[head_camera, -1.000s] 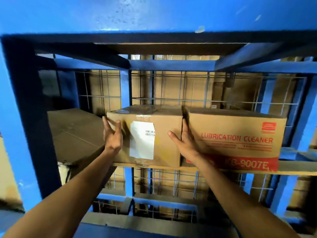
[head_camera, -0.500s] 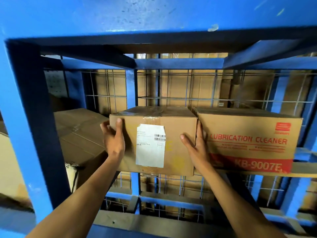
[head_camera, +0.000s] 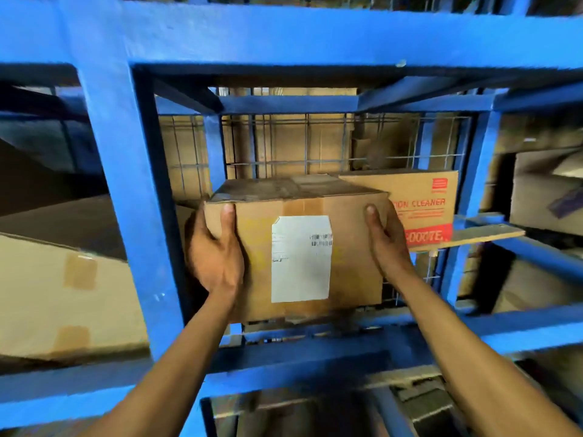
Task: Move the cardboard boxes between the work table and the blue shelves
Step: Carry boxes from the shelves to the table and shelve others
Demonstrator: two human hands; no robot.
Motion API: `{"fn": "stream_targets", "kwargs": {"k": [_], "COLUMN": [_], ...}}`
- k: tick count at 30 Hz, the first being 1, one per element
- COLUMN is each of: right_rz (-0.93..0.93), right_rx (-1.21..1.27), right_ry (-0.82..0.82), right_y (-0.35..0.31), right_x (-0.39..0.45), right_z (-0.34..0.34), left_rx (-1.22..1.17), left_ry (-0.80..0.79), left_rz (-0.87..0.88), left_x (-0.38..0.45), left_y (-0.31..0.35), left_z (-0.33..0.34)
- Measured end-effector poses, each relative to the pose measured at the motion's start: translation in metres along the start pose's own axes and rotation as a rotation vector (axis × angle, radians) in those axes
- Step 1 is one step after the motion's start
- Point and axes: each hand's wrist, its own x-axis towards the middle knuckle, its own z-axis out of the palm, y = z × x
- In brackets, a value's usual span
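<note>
Cardboard box (head_camera: 303,247), sealed with brown tape and marked on its near face with a white shipping label (head_camera: 301,258), is held in front of the middle bay of the blue shelves (head_camera: 126,184). It is gripped at its two sides: the left hand (head_camera: 217,250) is wrapped round the left edge with the thumb laid up the near face, and the right hand (head_camera: 386,238) is pressed against the right edge, thumb likewise on the near face. Whether the box's base is touching the shelf board cannot be told, and its contents are hidden by the closed flaps. Just behind and to the right of the held box, a second carton (head_camera: 422,203) printed in red with "CLEANER" is seen resting on a board (head_camera: 479,233). To the left of the held box, beyond the blue upright, a larger taped carton (head_camera: 63,294) is seen, closed as well. Behind the held box, a wire mesh panel (head_camera: 284,143) is backed by more brown cardboard.
</note>
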Motion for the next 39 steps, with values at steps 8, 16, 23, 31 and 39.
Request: {"fn": "stream_targets", "kwargs": {"k": [8, 16, 23, 31, 39], "right_rz": [-0.041, -0.039, -0.046, -0.08, -0.122], "right_rx": [-0.057, -0.046, -0.03, -0.003, -0.088], "right_ry": [0.083, 0.073, 0.059, 0.173, 0.295], "right_y": [-0.042, -0.064, -0.071, -0.078, -0.104], "right_x": [-0.066, -0.093, -0.113, -0.14, -0.188], "right_z": [-0.03, -0.048, -0.054, -0.087, -0.171], "left_rx": [-0.009, 0.026, -0.062, -0.094, -0.229], "left_ry": [-0.066, -0.08, -0.108, -0.139, -0.254], "left_rz": [0.031, -0.006, -0.024, 0.028, 0.047], "left_x": [-0.038, -0.046, -0.062, -0.081, -0.14], "left_y": [0.037, 0.057, 0.065, 0.092, 0.134], "left_z": [-0.054, -0.083, -0.091, -0.093, -0.074]}}
